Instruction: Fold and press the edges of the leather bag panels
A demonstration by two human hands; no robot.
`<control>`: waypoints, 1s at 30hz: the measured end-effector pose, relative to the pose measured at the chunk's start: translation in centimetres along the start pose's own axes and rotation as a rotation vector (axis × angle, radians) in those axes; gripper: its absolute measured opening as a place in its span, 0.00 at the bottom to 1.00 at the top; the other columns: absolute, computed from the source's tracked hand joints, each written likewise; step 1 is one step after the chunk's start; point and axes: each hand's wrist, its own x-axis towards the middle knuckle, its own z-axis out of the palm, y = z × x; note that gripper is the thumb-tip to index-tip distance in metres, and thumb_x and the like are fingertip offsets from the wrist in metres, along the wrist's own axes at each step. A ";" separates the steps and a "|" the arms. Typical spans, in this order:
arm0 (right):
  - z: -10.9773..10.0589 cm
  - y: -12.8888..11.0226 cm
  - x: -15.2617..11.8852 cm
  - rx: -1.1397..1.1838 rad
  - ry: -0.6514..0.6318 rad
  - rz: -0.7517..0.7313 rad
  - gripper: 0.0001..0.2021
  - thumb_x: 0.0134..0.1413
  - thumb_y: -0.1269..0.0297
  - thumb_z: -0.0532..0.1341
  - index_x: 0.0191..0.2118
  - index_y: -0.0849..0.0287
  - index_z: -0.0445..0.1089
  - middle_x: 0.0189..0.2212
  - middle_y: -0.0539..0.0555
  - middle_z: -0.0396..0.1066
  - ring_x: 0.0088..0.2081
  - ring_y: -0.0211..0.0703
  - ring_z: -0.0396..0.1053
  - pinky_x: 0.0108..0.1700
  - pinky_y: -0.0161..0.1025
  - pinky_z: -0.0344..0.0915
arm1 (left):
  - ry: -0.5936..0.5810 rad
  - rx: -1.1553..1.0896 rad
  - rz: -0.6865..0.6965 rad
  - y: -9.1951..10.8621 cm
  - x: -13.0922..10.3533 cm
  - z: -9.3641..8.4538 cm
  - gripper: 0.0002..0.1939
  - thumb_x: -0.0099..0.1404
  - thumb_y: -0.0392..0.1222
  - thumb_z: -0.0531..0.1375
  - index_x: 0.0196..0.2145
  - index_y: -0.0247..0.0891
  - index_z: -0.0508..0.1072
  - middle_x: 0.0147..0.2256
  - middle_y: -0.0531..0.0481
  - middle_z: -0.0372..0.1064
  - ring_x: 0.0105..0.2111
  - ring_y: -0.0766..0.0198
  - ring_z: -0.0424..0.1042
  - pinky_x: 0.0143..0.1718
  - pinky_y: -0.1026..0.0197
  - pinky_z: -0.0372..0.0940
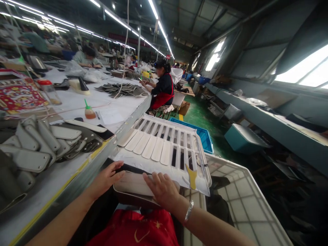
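Observation:
A pale, round-ended strip [135, 181] lies over a dark brown sheet-like piece [137, 201] in front of my body. My right hand [164, 189] is pressed down along the strip's right part, fingers stretched out and partly covering it. At the strip's left end is my left hand [109, 179], its fingers extended and apart; whether it grips the edge I cannot tell, but nothing shows in it. Just beyond, several similar pale strips [145, 146] lie in a row on a white slotted rack [176, 128]. A yellow fork-ended flat piece [191, 177] rests at the rack's near right corner.
Grey strap-like parts with rivets [36, 143] are piled on the white table [77, 94] at left. A glue bottle [89, 112] stands there. A white crate [243, 191] is at right, a blue bin [206, 138] behind the rack. A co-worker [164, 87] sits ahead.

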 end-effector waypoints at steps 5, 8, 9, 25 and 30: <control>-0.2 0.9 -0.3 0.067 -0.091 -0.010 0.44 0.45 0.46 0.61 0.64 0.59 0.44 0.49 0.66 0.60 0.40 0.55 0.60 0.38 0.49 0.62 | -0.104 0.207 -0.023 -0.8 1.0 1.1 0.30 0.53 0.44 0.58 0.53 0.33 0.59 0.54 0.40 0.61 0.55 0.54 0.60 0.58 0.51 0.52; -0.9 1.4 -0.6 0.104 -0.117 -0.114 0.35 0.51 0.50 0.57 0.62 0.56 0.48 0.45 0.63 0.62 0.38 0.52 0.61 0.34 0.46 0.62 | -0.163 0.195 -0.037 -0.3 0.9 0.9 0.31 0.51 0.40 0.58 0.53 0.33 0.60 0.54 0.41 0.61 0.54 0.55 0.61 0.57 0.53 0.52; -1.1 1.4 -0.5 0.109 -0.131 -0.130 0.34 0.51 0.52 0.57 0.62 0.56 0.49 0.44 0.63 0.63 0.37 0.51 0.61 0.33 0.45 0.62 | -0.200 0.177 -0.040 0.0 0.8 0.7 0.30 0.52 0.41 0.58 0.54 0.34 0.60 0.54 0.42 0.61 0.53 0.56 0.62 0.56 0.55 0.54; -1.4 3.6 1.5 0.387 -0.337 -0.148 0.35 0.50 0.46 0.57 0.61 0.55 0.50 0.43 0.59 0.62 0.34 0.46 0.67 0.34 0.41 0.64 | -0.266 0.044 -0.084 -0.4 1.8 0.9 0.24 0.59 0.44 0.55 0.52 0.36 0.62 0.51 0.44 0.65 0.50 0.59 0.65 0.51 0.59 0.60; -0.9 2.2 2.8 0.220 -0.362 -0.226 0.33 0.52 0.48 0.56 0.60 0.57 0.50 0.45 0.62 0.62 0.35 0.48 0.67 0.31 0.40 0.64 | -0.206 0.465 0.019 -1.1 2.2 0.5 0.26 0.55 0.37 0.53 0.53 0.35 0.62 0.53 0.42 0.63 0.53 0.57 0.62 0.56 0.54 0.54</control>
